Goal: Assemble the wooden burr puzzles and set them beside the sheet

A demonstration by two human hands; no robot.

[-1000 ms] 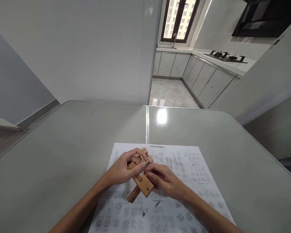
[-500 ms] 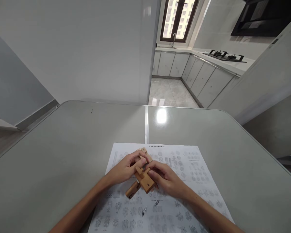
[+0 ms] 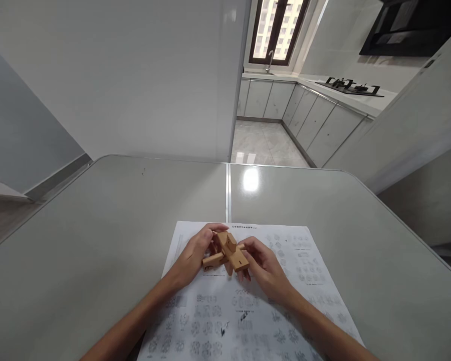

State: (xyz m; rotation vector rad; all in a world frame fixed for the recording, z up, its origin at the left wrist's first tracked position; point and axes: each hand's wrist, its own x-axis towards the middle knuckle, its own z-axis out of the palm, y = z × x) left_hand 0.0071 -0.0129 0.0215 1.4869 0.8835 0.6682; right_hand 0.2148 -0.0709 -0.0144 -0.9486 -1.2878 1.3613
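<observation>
A wooden interlocking puzzle [image 3: 227, 251] made of notched light-brown bars is held just above a printed instruction sheet [image 3: 248, 311]. My left hand [image 3: 193, 258] grips its left side, thumb and fingers curled round the bars. On the right, my right hand [image 3: 265, 265] pinches the block end of the puzzle. Both hands are closed on the wood. Parts of the puzzle are hidden behind my fingers.
The sheet lies at the near middle of a grey table [image 3: 97, 235] with a seam [image 3: 228, 193] down its centre. A white wall panel [image 3: 135, 75] stands behind the table. A kitchen with cabinets [image 3: 315, 120] and a hob [image 3: 351, 87] opens at the back right.
The puzzle has been turned and lifted a little away from me; the long bar that pointed toward me now lies nearly level. Both hands shifted with it.
</observation>
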